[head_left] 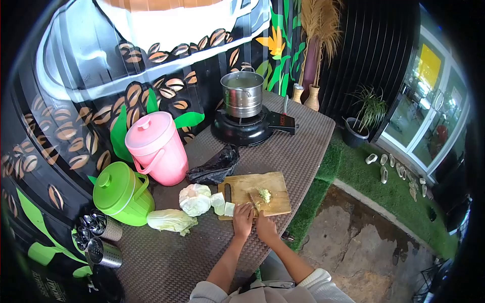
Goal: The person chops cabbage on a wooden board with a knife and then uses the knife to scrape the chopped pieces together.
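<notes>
My right hand (265, 227) is closed around the handle of a knife (253, 198), whose blade lies over the wooden cutting board (280, 187). Close beside it, my left hand (243, 220) rests at the board's near edge with its fingers bent down; whatever lies under them is hidden. A small heap of finely chopped pale food (264, 195) sits on the board beyond the blade. Left of my left hand is a small white block (229, 209), next to a pale green leafy piece (217, 203). A round pale cabbage (195, 200) and a long napa cabbage (172, 221) lie further left.
A steel pot (242, 96) stands on a black portable gas stove (241, 127) at the far end of the table. Behind the board lies a black plastic bag (214, 166). Pink (159, 151) and green (124, 197) lidded buckets and cutlery holders (104, 252) line the left.
</notes>
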The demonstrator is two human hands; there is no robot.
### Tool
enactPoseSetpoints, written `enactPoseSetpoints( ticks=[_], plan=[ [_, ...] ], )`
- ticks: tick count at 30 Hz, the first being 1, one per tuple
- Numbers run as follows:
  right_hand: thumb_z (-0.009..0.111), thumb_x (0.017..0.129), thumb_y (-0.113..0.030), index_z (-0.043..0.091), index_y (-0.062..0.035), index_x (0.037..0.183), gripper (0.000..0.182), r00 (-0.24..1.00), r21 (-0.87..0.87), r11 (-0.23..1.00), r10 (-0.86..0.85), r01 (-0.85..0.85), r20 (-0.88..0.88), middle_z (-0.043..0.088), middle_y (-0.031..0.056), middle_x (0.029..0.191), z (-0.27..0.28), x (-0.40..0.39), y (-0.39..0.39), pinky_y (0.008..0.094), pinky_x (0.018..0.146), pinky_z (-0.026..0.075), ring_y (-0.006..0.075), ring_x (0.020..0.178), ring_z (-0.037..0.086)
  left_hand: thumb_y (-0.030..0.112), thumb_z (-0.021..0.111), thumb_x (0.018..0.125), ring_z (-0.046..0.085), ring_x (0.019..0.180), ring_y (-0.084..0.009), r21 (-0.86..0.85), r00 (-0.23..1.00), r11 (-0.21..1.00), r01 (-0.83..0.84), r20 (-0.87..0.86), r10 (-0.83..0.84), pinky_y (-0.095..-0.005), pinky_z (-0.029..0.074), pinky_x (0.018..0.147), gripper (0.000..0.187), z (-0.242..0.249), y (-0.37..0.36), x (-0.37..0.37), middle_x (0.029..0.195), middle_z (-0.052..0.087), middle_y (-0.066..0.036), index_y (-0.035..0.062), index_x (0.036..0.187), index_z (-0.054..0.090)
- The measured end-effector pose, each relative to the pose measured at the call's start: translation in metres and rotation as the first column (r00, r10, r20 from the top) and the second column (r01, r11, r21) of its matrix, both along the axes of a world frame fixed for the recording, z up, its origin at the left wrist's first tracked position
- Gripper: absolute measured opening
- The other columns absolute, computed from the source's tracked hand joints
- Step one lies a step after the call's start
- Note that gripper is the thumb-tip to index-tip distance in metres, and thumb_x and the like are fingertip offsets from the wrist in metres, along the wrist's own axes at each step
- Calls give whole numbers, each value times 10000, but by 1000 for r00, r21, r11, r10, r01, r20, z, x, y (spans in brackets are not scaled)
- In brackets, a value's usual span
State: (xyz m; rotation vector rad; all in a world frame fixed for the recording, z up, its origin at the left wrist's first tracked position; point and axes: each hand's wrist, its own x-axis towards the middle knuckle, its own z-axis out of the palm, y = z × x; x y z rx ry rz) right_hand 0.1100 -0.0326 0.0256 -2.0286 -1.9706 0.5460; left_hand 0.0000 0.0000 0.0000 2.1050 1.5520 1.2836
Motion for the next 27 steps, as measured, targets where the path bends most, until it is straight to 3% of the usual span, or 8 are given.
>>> enactPoseSetpoints(
  ticks=[2,7,13,15,22,24,27],
  plan=[
    [500,912,-177,406,5,1105,281,997,-24,997,-74,73,-18,657,269,820,9,-3,-6,505,649,549,433,764,667,154,592,895,565,1101,-289,37,1000,999,-10,-8,10,-461,319,1093,258,-1,1,4,1139,642,-163,-36,1049,672],
    [495,916,-176,396,44,1095,300,991,-23,999,-32,29,-131,647,277,809,20,0,17,518,668,540,453,772,653,177,586,897,557,1104,-288,55,998,997,-45,-35,47,-455,323,1083,259,1,-1,-2,1109,643,-142,-33,1023,672],
    [488,926,-182,399,22,1066,263,996,9,996,88,-88,-2,644,284,806,15,3,14,521,677,539,450,771,654,179,565,909,538,1116,-254,81,990,995,-50,-124,60,-456,300,1091,258,8,-5,-1,1094,636,-119,-22,1033,668],
    [490,924,-180,400,21,1068,263,994,-45,998,-43,38,-101,648,280,827,22,-7,3,509,677,544,441,777,658,174,560,910,531,1114,-256,75,991,996,-44,-119,53,-446,322,1062,252,8,-5,-2,1104,629,-115,-15,1034,671],
    [484,935,-209,401,6,1065,264,998,5,1000,-30,31,-60,646,291,841,9,-3,19,525,669,541,446,794,658,145,565,892,524,1103,-288,72,995,997,-22,-97,29,-431,372,979,256,5,-3,0,1111,626,-121,-25,1053,668],
    [498,921,-208,428,-11,1015,229,1000,17,1000,-9,10,-16,663,245,773,12,0,18,473,633,561,395,761,682,149,587,871,524,1102,-294,82,990,996,-27,-134,38,-430,376,981,269,5,-4,-1,1113,625,-122,-28,1057,668],
    [510,915,-203,424,2,1047,259,996,-37,998,-58,56,-63,664,254,814,12,-6,6,473,640,561,392,776,683,155,615,845,516,1112,-301,85,994,996,-33,-99,41,-437,380,977,280,2,-3,-2,1115,626,-127,-23,1054,672]
  ],
)
